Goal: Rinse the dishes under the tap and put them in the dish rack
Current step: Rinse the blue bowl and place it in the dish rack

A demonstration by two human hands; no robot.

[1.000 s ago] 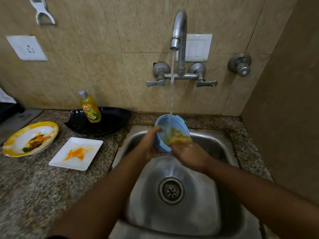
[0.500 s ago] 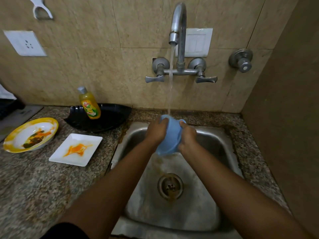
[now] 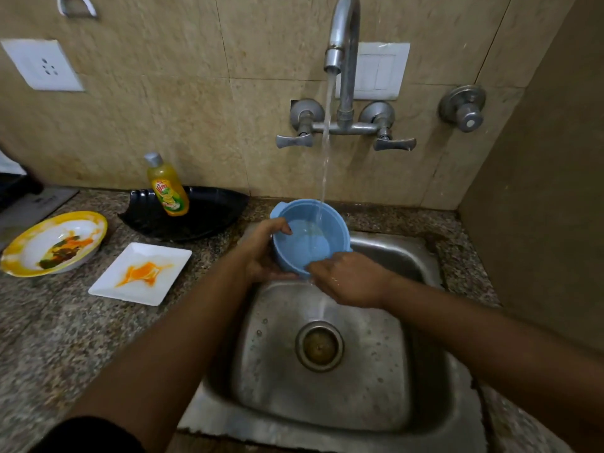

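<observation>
The left hand (image 3: pixel 261 253) grips the blue bowl (image 3: pixel 307 240) under the tap (image 3: pixel 340 60); the right hand (image 3: pixel 351 279) seemingly pinches its near rim.

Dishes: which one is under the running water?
The blue bowl, held over the sink by both hands; the yellow-rimmed plate, white square plate and black dish sit on the counter.

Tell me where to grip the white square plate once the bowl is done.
Judging by its pose, pinch the white plate at its right corner, coming from the sink side. It lies flat on the counter, that corner is nearest, and the rim is clean; the orange smear sits mid-plate.
</observation>
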